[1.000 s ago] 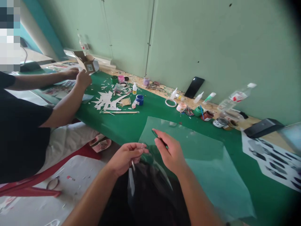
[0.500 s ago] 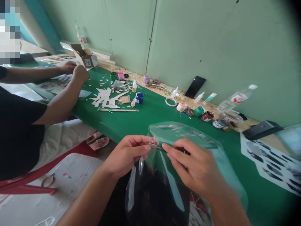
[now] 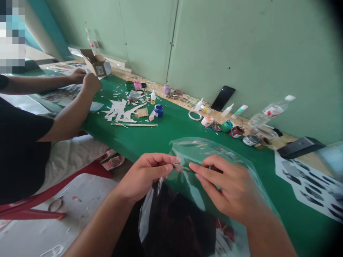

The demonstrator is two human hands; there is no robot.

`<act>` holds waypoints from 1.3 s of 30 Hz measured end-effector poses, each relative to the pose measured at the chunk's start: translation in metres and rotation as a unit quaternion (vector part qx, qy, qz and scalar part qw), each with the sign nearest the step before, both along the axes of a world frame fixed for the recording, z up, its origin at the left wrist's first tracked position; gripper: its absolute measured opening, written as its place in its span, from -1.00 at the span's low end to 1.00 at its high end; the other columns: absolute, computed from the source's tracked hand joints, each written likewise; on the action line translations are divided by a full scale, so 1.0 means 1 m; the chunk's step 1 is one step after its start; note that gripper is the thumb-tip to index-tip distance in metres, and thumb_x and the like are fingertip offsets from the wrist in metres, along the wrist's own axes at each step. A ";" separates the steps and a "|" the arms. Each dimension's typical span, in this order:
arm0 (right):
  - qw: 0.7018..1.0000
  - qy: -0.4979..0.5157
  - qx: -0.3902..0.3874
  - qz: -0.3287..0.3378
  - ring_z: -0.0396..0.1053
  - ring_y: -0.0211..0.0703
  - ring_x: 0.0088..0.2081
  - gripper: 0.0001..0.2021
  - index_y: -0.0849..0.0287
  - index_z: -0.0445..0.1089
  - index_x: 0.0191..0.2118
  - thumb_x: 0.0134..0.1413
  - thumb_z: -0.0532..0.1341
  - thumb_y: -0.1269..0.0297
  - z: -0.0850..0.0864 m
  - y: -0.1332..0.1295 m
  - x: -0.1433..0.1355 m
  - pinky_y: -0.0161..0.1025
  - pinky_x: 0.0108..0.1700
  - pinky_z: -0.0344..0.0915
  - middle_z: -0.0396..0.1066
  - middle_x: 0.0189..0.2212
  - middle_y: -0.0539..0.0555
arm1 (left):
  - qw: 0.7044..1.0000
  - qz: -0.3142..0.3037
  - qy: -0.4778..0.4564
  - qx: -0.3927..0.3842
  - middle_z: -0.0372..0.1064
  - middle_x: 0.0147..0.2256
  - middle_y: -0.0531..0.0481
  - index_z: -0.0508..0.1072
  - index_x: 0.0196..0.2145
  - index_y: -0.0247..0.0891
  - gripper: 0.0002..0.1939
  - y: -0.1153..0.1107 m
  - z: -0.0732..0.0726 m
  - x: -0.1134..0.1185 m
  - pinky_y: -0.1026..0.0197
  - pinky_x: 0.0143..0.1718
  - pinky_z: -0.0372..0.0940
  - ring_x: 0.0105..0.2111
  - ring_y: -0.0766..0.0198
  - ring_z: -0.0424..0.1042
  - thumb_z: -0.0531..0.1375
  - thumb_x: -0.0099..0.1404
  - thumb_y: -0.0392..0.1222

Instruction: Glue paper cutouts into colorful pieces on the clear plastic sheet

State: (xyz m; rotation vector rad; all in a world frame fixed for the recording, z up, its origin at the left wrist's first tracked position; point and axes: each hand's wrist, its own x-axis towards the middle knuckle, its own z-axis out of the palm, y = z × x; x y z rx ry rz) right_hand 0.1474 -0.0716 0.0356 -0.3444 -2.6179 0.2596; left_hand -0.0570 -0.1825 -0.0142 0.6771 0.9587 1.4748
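Note:
A large clear plastic sheet (image 3: 227,153) bulges up in front of me and hangs down over my lap. My left hand (image 3: 144,175) is closed, thumb and forefinger pinching the sheet's edge. Facing it, my right hand (image 3: 227,185) grips a slim green stick-like thing (image 3: 188,169) with a pale, flat end at the left fingertips; its exact kind I cannot make out. Both hands are close together above the near edge of the green table mat (image 3: 150,139).
Left, a co-worker's hands (image 3: 89,80) are beside an open cardboard box (image 3: 96,64). White paper scraps (image 3: 119,110), a blue paint jar (image 3: 158,111) and a glue bottle (image 3: 153,97) lie mid-table. Along the wall are a phone (image 3: 223,98), several paint jars and a plastic bottle (image 3: 276,110).
My right hand has shifted slightly right with the green thing, so more of its pale end shows. The plastic sheet has flexed a little. My left hand has hardly moved.

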 end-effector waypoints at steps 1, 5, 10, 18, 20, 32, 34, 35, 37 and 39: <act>1.000 0.000 0.001 0.000 0.37 -0.28 -0.41 -0.72 0.03 0.51 0.00 0.26 0.15 0.41 0.000 0.001 0.000 -0.28 -0.38 0.26 0.43 -0.28 0.07 | 1.000 0.002 0.003 0.000 0.56 -0.29 -0.03 0.64 -0.23 -0.18 -0.85 0.000 0.000 0.000 0.36 -0.38 0.12 -0.43 0.43 0.32 0.34 0.21 -0.22; 1.000 -0.016 0.015 0.005 0.33 -0.30 -0.44 -0.71 0.00 0.52 0.00 0.25 0.16 0.39 0.004 0.004 -0.001 -0.28 -0.41 0.22 0.43 -0.29 0.05 | 1.000 0.011 0.013 -0.008 0.57 -0.31 -0.04 0.64 -0.25 -0.20 -0.85 -0.001 0.003 0.001 0.33 -0.37 0.14 -0.40 0.38 0.37 0.36 0.18 -0.19; 0.998 -0.025 0.050 0.013 0.26 -0.31 -0.49 -0.71 0.00 0.52 0.00 0.25 0.16 0.38 0.009 0.010 0.000 -0.27 -0.43 0.17 0.42 -0.31 0.05 | 1.000 0.002 0.018 -0.010 0.58 -0.30 -0.09 0.64 -0.25 -0.24 -0.81 0.000 0.004 0.002 0.27 -0.33 0.17 -0.35 0.28 0.45 0.36 0.18 -0.13; 0.998 -0.025 0.059 0.014 0.27 -0.29 -0.47 -0.71 0.00 0.51 0.00 0.24 0.17 0.40 0.011 0.012 -0.002 -0.25 -0.41 0.17 0.41 -0.32 0.05 | 1.000 -0.007 0.022 -0.011 0.59 -0.29 -0.09 0.63 -0.26 -0.24 -0.82 0.000 0.003 0.003 0.29 -0.36 0.18 -0.34 0.29 0.46 0.33 0.22 -0.10; 0.998 -0.027 0.054 0.020 0.27 -0.30 -0.47 -0.72 0.01 0.52 -0.01 0.24 0.17 0.39 0.012 0.013 -0.001 -0.26 -0.42 0.17 0.41 -0.33 0.05 | 1.000 -0.006 0.027 -0.014 0.59 -0.29 -0.11 0.62 -0.26 -0.25 -0.81 -0.001 0.004 0.004 0.29 -0.35 0.19 -0.33 0.28 0.46 0.32 0.23 -0.10; 0.999 -0.011 0.034 0.025 0.28 -0.33 -0.49 -0.73 0.02 0.54 -0.04 0.24 0.16 0.39 0.012 0.017 -0.002 -0.29 -0.43 0.20 0.42 -0.33 0.04 | 0.998 -0.010 0.052 -0.018 0.57 -0.29 -0.18 0.62 -0.28 -0.32 -0.76 -0.001 0.003 0.003 0.23 -0.33 0.27 -0.33 0.19 0.48 0.32 0.22 -0.08; 0.999 -0.006 0.027 0.027 0.29 -0.34 -0.48 -0.73 0.03 0.53 -0.03 0.24 0.17 0.40 0.011 0.018 -0.002 -0.29 -0.42 0.21 0.42 -0.32 0.04 | 0.999 -0.016 0.048 -0.014 0.57 -0.29 -0.18 0.62 -0.28 -0.32 -0.76 -0.001 0.004 0.003 0.24 -0.34 0.26 -0.35 0.21 0.47 0.33 0.22 -0.08; 0.999 -0.004 0.023 0.028 0.30 -0.34 -0.48 -0.73 0.03 0.53 -0.03 0.24 0.17 0.40 0.010 0.018 -0.002 -0.29 -0.42 0.22 0.42 -0.32 0.04 | 0.999 -0.019 0.047 -0.013 0.57 -0.30 -0.18 0.62 -0.28 -0.32 -0.76 -0.001 0.004 0.003 0.24 -0.34 0.26 -0.36 0.22 0.47 0.33 0.22 -0.08; 0.999 -0.004 0.016 0.030 0.31 -0.33 -0.47 -0.73 0.04 0.54 -0.04 0.23 0.18 0.41 0.010 0.018 -0.002 -0.28 -0.41 0.22 0.42 -0.32 0.04 | 0.999 -0.023 0.048 -0.013 0.57 -0.31 -0.18 0.62 -0.29 -0.33 -0.77 -0.001 0.004 0.004 0.23 -0.32 0.27 -0.34 0.21 0.48 0.32 0.23 -0.08; 0.999 -0.005 0.011 0.031 0.31 -0.33 -0.47 -0.73 0.04 0.54 -0.04 0.23 0.17 0.41 0.010 0.019 -0.003 -0.28 -0.41 0.23 0.42 -0.32 0.04 | 0.998 -0.023 0.049 -0.013 0.57 -0.32 -0.17 0.62 -0.30 -0.32 -0.78 -0.001 0.004 0.004 0.23 -0.30 0.28 -0.32 0.19 0.48 0.32 0.23 -0.09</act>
